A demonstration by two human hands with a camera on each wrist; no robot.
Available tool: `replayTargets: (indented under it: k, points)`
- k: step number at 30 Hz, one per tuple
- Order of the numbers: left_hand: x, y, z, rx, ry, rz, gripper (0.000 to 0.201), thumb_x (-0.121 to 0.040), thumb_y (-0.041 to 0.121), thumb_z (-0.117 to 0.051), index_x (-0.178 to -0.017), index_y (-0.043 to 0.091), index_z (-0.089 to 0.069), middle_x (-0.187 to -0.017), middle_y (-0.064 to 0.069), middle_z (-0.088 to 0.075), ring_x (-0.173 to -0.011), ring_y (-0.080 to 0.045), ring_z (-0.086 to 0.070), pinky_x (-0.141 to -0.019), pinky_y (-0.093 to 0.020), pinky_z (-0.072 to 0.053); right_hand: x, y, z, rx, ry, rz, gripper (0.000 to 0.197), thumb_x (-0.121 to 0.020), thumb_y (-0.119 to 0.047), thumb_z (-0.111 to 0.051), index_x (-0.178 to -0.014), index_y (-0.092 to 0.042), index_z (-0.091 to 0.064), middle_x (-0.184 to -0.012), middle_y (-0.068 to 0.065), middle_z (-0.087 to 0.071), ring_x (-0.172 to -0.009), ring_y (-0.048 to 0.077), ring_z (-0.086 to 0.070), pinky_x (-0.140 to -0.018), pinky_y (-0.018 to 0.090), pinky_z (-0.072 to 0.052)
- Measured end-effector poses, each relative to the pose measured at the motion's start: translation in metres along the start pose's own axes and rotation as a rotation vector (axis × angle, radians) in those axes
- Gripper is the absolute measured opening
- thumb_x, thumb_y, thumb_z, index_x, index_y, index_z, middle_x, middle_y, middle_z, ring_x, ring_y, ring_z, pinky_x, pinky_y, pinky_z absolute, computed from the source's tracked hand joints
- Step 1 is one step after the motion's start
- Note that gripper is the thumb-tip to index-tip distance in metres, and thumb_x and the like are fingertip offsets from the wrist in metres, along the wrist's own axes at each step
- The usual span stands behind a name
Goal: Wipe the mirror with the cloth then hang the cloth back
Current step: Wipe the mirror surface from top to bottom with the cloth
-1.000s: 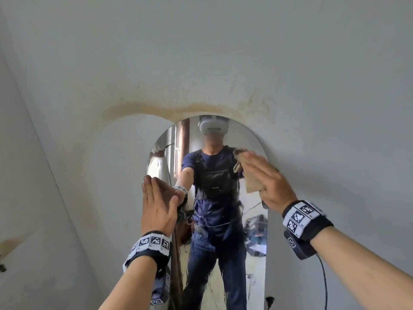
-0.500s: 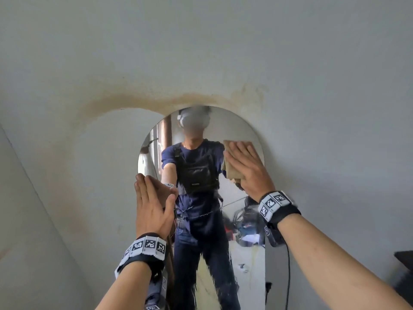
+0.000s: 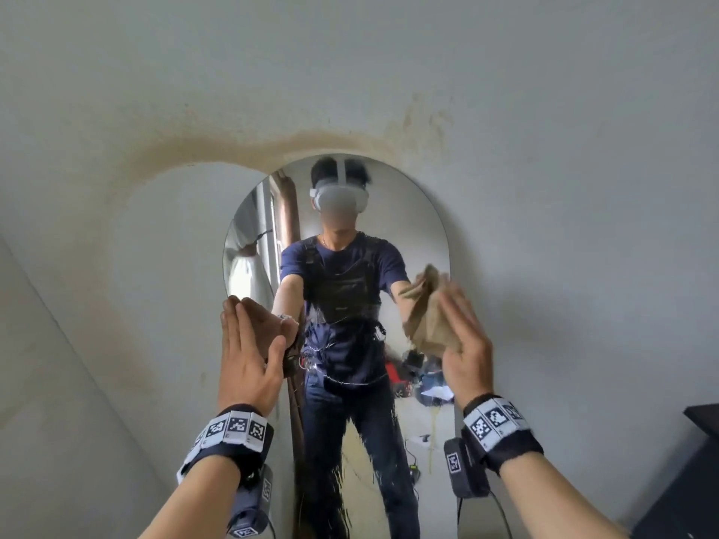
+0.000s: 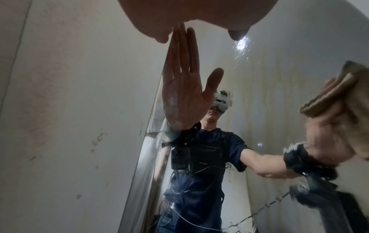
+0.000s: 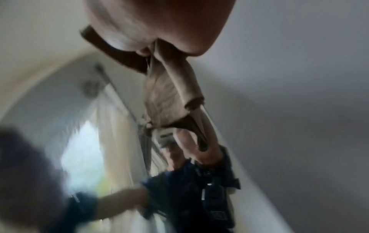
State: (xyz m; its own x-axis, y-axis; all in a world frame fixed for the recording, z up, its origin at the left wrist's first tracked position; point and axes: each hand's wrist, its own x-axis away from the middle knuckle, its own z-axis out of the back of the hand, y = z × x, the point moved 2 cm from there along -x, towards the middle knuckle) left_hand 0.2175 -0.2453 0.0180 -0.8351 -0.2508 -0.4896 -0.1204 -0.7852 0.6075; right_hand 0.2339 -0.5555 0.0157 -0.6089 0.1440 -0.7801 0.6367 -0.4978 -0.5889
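Note:
A tall arched mirror [image 3: 408, 227] hangs on a white wall, and I see myself reflected in it. My left hand [image 3: 249, 344] lies flat on the mirror's left edge with straight fingers. In the left wrist view its palm [image 4: 199, 12] meets its own reflection at the fingertips. My right hand [image 3: 463, 336] holds a bunched tan cloth [image 3: 426, 317] against the mirror's right edge, fingers extended over it and thumb hidden in the folds. In the blurred right wrist view the cloth [image 5: 163, 97] comes out between the thumb base and palm of that hand [image 5: 159, 23] and hangs down.
A brown stain [image 3: 272, 145] arcs over the wall above the mirror. A dark piece of furniture [image 3: 700, 461] stands at the lower right. A second wall meets this one on the left [image 3: 58, 344]. Cables hang from my wrist cameras.
My right hand has slid the cloth down the mirror's right side, and the cloth is more bunched now. The left hand stays flat on the left edge.

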Motion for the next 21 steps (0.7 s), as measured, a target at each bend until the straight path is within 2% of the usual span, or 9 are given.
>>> replayTargets:
  k: [3, 6, 7, 9, 12, 13, 17, 19, 21]
  points:
    - [0.010, -0.005, 0.002, 0.074, 0.013, 0.052, 0.076, -0.098, 0.038, -0.044, -0.154, 0.023, 0.006, -0.162, 0.009, 0.012, -0.150, -0.013, -0.003, -0.120, -0.036, -0.014, -0.013, -0.004, 0.007, -0.117, 0.394, -0.165, 0.075, -0.076, 0.031, -0.031, -0.139, -0.006, -0.046, -0.149, 0.010, -0.039, -0.141, 0.019, -0.032, -0.117, 0.039, -0.027]
    - [0.018, -0.011, 0.001, 0.265, 0.004, 0.155, 0.071, -0.097, 0.043, -0.044, -0.155, 0.028, -0.006, -0.156, -0.001, -0.032, -0.134, -0.024, -0.042, -0.111, -0.037, -0.033, -0.019, -0.005, -0.008, 0.014, 0.492, -0.188, 0.057, -0.090, 0.005, -0.038, -0.145, -0.012, -0.038, -0.152, 0.006, -0.036, -0.142, 0.016, -0.029, -0.117, 0.042, -0.026]
    - [0.018, -0.012, 0.001, 0.333, 0.014, 0.175, 0.069, -0.095, 0.045, -0.043, -0.154, 0.030, -0.012, -0.147, -0.001, -0.045, -0.127, -0.023, -0.049, -0.107, -0.038, -0.038, -0.019, -0.007, -0.020, 0.048, 0.437, -0.211, 0.053, -0.094, -0.010, -0.039, -0.147, -0.017, -0.035, -0.153, 0.005, -0.033, -0.143, 0.017, -0.027, -0.117, 0.045, -0.026]
    - [0.018, -0.015, 0.006, 0.457, 0.021, 0.213, 0.063, -0.093, 0.047, -0.043, -0.151, 0.032, -0.025, -0.132, 0.008, -0.053, -0.120, -0.016, -0.051, -0.098, -0.029, -0.039, -0.012, -0.015, -0.057, 0.086, 0.222, -0.308, 0.058, -0.095, -0.026, -0.039, -0.151, -0.023, -0.022, -0.159, 0.004, -0.020, -0.146, 0.020, -0.017, -0.118, 0.049, -0.018]
    - [0.014, -0.012, 0.015, 0.681, -0.012, 0.256, 0.046, -0.100, 0.034, -0.045, -0.145, 0.030, -0.038, -0.125, 0.015, -0.048, -0.118, -0.004, -0.044, -0.084, -0.004, -0.032, 0.003, -0.040, -0.112, 0.253, 0.053, -0.293, 0.069, -0.096, -0.014, -0.045, -0.152, -0.022, -0.005, -0.161, 0.001, 0.001, -0.148, 0.017, 0.005, -0.120, 0.049, -0.005]
    - [0.013, -0.012, 0.019, 0.746, -0.033, 0.262, 0.044, -0.101, 0.031, -0.044, -0.144, 0.029, -0.040, -0.126, 0.015, -0.047, -0.118, -0.002, -0.043, -0.083, -0.003, -0.030, 0.006, -0.049, -0.130, 0.312, 0.037, -0.256, 0.072, -0.095, -0.011, -0.047, -0.152, -0.019, -0.004, -0.161, 0.002, 0.002, -0.147, 0.018, 0.006, -0.120, 0.049, -0.004]
    - [0.003, -0.033, 0.026, 0.900, -0.107, 0.205, 0.045, -0.096, 0.049, -0.047, -0.138, 0.034, -0.048, -0.141, 0.013, -0.048, -0.131, -0.004, -0.043, -0.109, -0.022, -0.029, 0.013, -0.089, -0.185, 0.286, -0.093, -0.108, 0.076, -0.087, -0.004, -0.041, -0.152, -0.016, -0.004, -0.161, 0.004, 0.005, -0.147, 0.021, 0.012, -0.120, 0.045, 0.004]
    - [-0.002, -0.040, 0.026, 0.986, -0.169, 0.178, 0.066, -0.085, 0.069, -0.049, -0.139, 0.030, -0.050, -0.144, 0.009, -0.050, -0.136, -0.007, -0.042, -0.115, -0.035, -0.029, 0.022, -0.106, -0.208, 0.260, -0.234, 0.036, 0.076, -0.081, -0.007, -0.032, -0.152, -0.014, -0.007, -0.161, 0.003, 0.005, -0.148, 0.020, 0.011, -0.120, 0.045, 0.003]
    - [-0.005, -0.042, 0.026, 1.050, -0.194, 0.219, 0.083, -0.076, 0.078, -0.051, -0.141, 0.027, -0.048, -0.145, 0.007, -0.050, -0.136, -0.007, -0.043, -0.116, -0.039, -0.030, 0.035, -0.115, -0.225, 0.220, -0.366, 0.149, 0.076, -0.080, -0.009, -0.037, -0.152, -0.013, -0.012, -0.161, 0.001, 0.001, -0.148, 0.019, 0.008, -0.120, 0.045, 0.002]
